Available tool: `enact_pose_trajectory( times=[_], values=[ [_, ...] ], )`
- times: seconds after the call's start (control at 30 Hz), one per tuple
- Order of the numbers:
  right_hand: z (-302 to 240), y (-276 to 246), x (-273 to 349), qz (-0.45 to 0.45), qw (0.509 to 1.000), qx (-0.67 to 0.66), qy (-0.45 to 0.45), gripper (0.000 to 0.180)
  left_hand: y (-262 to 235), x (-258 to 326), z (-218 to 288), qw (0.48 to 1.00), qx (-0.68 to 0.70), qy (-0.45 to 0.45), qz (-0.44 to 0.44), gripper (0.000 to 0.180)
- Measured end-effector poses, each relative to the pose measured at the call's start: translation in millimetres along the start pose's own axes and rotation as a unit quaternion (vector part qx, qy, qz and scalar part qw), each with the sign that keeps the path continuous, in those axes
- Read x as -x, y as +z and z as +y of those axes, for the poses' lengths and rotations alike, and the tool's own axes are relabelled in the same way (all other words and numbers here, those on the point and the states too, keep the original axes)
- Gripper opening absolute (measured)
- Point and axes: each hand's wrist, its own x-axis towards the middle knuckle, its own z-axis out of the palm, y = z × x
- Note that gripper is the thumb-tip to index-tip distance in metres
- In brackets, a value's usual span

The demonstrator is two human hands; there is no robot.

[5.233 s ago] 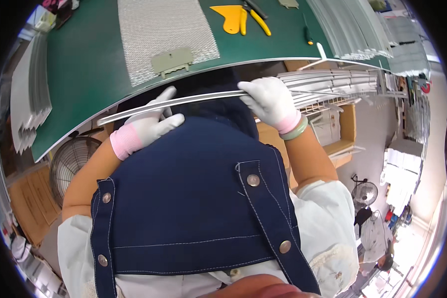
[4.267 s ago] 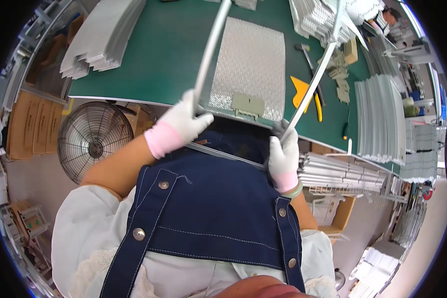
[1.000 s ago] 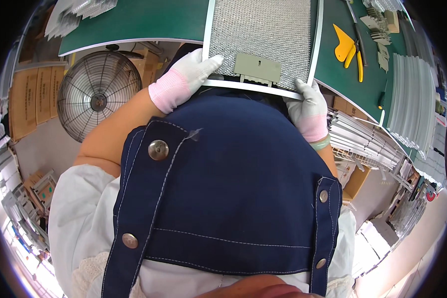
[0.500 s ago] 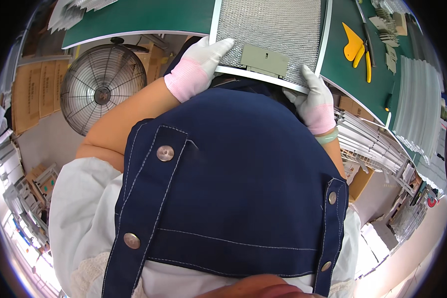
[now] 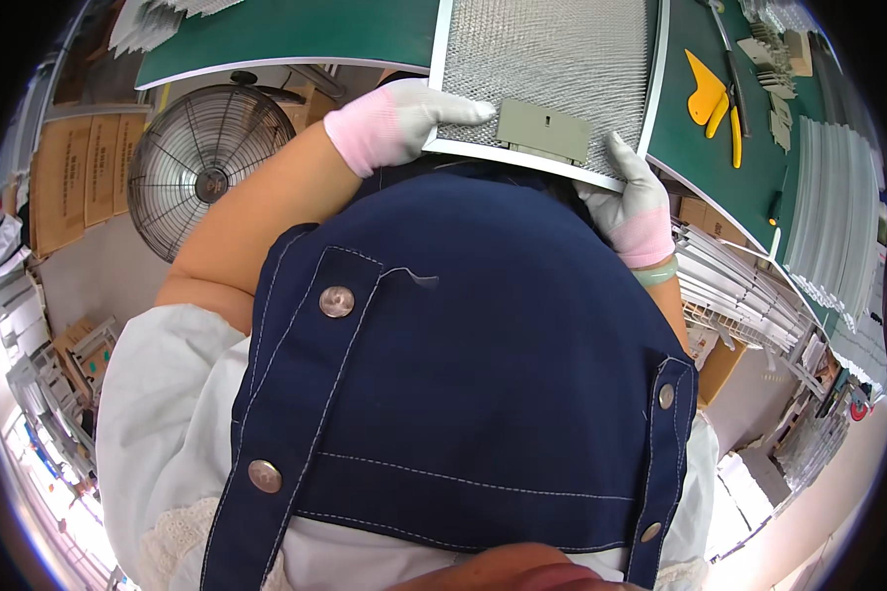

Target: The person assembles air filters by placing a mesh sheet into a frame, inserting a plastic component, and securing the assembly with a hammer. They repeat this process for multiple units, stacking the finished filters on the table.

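A flat metal mesh filter panel (image 5: pixel 552 49) in a pale metal frame lies at the near edge of the green table, its front rail overhanging toward me. A grey-green rectangular plate (image 5: pixel 543 129) with a small slot sits on the mesh by that rail. My left hand (image 5: pixel 404 115), in a white glove with a pink cuff, grips the frame's near left corner, thumb stretched over the mesh toward the plate. At the near right corner my right hand (image 5: pixel 631 200), gloved alike, holds the frame with its thumb on top. The fingers of both hands are partly hidden under the frame.
Right of the panel, a yellow scraper (image 5: pixel 704 89) and yellow-handled pliers (image 5: pixel 735 128) lie on the green table (image 5: pixel 296 34). Stacked pale metal strips (image 5: pixel 830 212) fill the far right. A black floor fan (image 5: pixel 210 172) stands at left beside cardboard boxes (image 5: pixel 84 182).
My left thumb has stretched further right across the mesh, toward the plate. The whole view, panel and table included, has shifted slightly right. My right hand keeps its hold.
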Motion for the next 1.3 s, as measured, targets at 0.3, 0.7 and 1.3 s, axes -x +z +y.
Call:
enact_pose_trajectory(
  times=[0.3,0.7,1.3],
  values=[
    [7,-12,-7,-0.001,1.0,0.013,-0.004,0.02,15,4,-6,0.985,0.115,0.025,0.125,0.05],
    [-2,-19,-9,-0.021,1.0,0.001,0.02,0.019,12,2,-19,0.98,0.196,-0.03,0.02,0.031],
    [-33,-18,11,-0.066,0.935,0.343,-0.058,0.029,12,17,4,0.992,-0.061,0.024,0.111,0.047]
  ],
)
